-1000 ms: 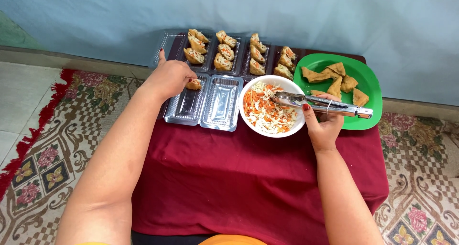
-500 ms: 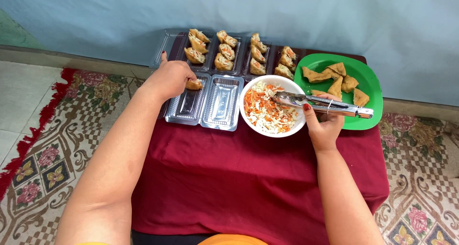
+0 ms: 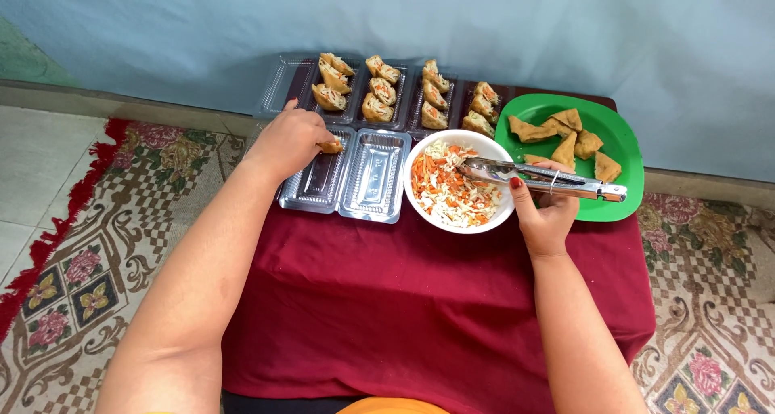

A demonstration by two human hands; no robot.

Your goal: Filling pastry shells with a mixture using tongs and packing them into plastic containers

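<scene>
On the red-clothed counter (image 3: 387, 301), the white salad bowl (image 3: 420, 212) is the landmark. Right of it, the right hand (image 3: 545, 212) has its fingers clamped around metal tongs (image 3: 541, 178), whose tips rest over the bowl. Left of it, the left hand (image 3: 292, 139) pinches a stuffed tofu piece (image 3: 329, 147) over an open clear plastic box (image 3: 355, 176). Behind the bowl stand filled boxes (image 3: 379, 91); behind and to its right is a green plate (image 3: 622, 135).

Shiny metal tongs (image 3: 542, 179), glossy clear plastic trays (image 3: 355, 176), smooth white bowl (image 3: 428, 212), glossy green plastic plate (image 3: 626, 151), matt red cloth (image 3: 387, 293), woven patterned rug (image 3: 73, 252).
</scene>
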